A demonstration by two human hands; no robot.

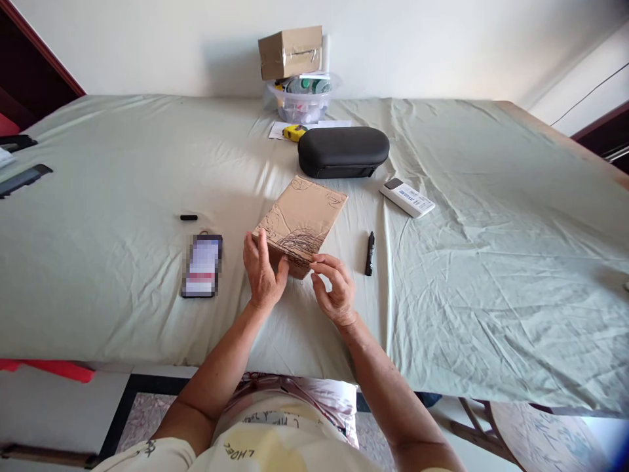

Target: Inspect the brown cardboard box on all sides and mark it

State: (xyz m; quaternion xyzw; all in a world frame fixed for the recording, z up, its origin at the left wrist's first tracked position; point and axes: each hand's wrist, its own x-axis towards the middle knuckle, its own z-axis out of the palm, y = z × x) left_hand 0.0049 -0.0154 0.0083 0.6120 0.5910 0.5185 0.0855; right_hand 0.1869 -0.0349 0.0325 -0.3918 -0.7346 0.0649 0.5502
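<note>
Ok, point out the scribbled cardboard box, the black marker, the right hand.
Scribbled cardboard box (305,219): head view, top face.
Black marker (370,255): head view, barrel.
Right hand (338,290): head view, back of the hand.

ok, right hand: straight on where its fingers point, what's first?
The cardboard box. Fingers of the right hand point forward and left at its near edge, and look to be touching it, though depth there is unclear.

cardboard box (312,210) | brown, top closed (black scribbles across it) | askew on pale green cloth (466,275)
</note>
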